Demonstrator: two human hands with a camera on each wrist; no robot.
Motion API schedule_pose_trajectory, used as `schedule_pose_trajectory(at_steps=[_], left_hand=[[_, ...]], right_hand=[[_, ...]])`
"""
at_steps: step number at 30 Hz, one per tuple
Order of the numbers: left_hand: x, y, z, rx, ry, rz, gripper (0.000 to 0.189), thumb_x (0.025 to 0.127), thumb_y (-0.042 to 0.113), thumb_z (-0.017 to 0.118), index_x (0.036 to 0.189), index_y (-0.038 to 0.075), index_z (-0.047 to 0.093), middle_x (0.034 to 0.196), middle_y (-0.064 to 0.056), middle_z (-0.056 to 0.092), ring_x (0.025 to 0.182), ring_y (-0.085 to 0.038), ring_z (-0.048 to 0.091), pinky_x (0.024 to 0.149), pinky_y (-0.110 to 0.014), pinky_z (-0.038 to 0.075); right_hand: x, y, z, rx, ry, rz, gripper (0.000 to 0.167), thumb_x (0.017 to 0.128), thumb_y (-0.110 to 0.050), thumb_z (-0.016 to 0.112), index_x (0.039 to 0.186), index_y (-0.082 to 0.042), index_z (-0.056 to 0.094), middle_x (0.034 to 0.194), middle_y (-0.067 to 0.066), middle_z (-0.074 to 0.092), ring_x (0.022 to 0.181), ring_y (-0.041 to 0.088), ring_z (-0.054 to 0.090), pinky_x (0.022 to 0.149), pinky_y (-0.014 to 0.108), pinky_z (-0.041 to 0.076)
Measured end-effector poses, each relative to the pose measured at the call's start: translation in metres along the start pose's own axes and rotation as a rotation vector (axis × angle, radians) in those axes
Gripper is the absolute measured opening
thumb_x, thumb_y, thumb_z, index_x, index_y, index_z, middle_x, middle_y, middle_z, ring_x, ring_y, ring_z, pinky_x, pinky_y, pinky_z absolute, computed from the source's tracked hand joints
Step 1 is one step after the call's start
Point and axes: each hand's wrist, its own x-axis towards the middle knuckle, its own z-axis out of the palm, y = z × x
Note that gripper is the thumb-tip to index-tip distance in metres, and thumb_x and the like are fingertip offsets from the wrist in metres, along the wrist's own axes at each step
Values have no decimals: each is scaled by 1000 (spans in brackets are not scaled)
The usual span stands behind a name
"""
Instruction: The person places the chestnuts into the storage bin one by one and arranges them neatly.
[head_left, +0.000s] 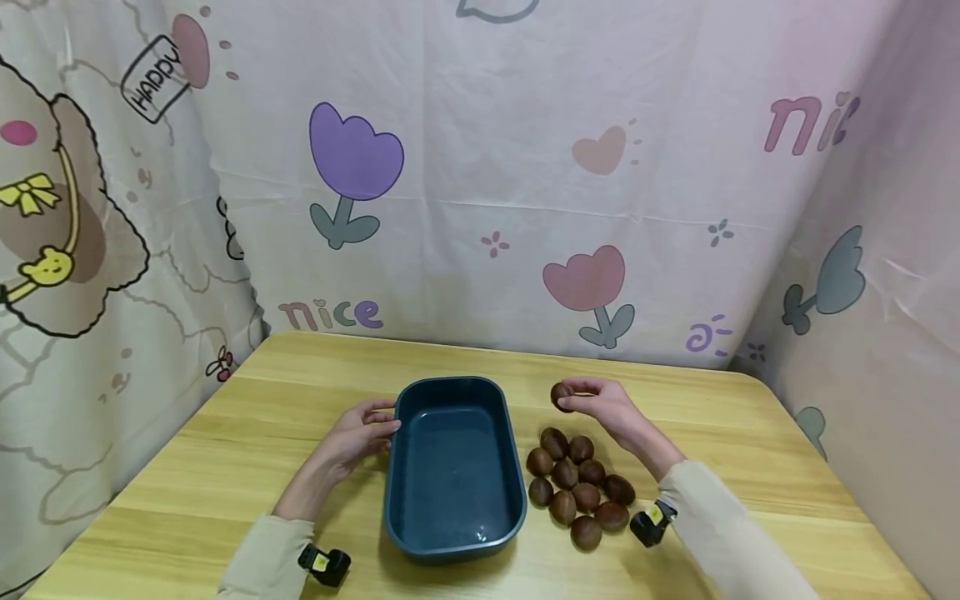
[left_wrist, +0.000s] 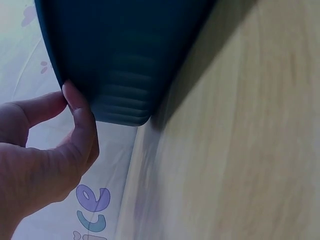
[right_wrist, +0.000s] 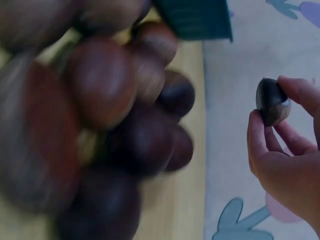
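Note:
A deep blue rectangular plastic basin (head_left: 452, 467) with rounded corners stands on the table, nothing lying in it. My left hand (head_left: 356, 440) pinches its left rim, thumb and finger meeting at the edge in the left wrist view; the ribbed outer wall (left_wrist: 127, 90) shows beside them. To the right of the basin, my right hand (head_left: 611, 410) holds a brown chestnut (head_left: 559, 397) between thumb and fingertips, raised above the table. The right wrist view shows this chestnut (right_wrist: 273, 102) with its dull pale base. Several glossy chestnuts (head_left: 586, 497) lie clustered just below that hand.
The wood-grain table (head_left: 315, 367) ends at a printed cloth (head_left: 480, 167) hung behind it and along both sides. A black wrist camera (head_left: 325, 564) sits on the left sleeve, another wrist camera (head_left: 653, 523) on the right. The chestnut cluster lies close to the basin's right wall.

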Motion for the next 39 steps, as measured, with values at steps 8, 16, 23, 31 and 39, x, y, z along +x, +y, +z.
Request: schedule_pose_trajectory(at_steps=[8,16,23,31,39], left_hand=[[2,-3,-2,-3,-3,9,47,95,0,56,136,-11,36,100,-10,55,72,-12,57,66,-24,50],[2,-3,-3,-3,-22,22,48,96,0,55,137,-12,34,101,-10,55,75,-12,58,68,-25,51],[1,-4,-4,-7,-33,25,48,96,0,55,137,-12,33,101,-11,56,75,-12,58,68,-25,51],[0,-4,-1,-7,-26,25,47,96,1,56,136,-12,35,101,-11,56,76,-14,58,69,-26,51],[-1,-3,-2,-2,-24,21,47,96,1,55,137,-12,35,102,-12,56,76,-14,58,69,-25,52]], right_hand=[[13,-27,26,108,-18,-29,48,89,-16,69,130,4,56,122,15,61,106,20,58,104,45,35],[25,-50,50,236,-89,-37,44,90,-9,67,129,6,55,121,17,59,104,19,59,101,40,40],[40,-61,75,338,-131,-25,40,90,-3,64,126,11,54,115,15,59,99,17,59,101,38,41],[52,-63,101,400,-122,-13,33,91,2,62,121,15,55,114,19,59,94,19,62,98,41,44],[61,-59,135,435,-129,37,31,89,2,65,118,13,59,111,21,62,92,20,62,96,42,46]])
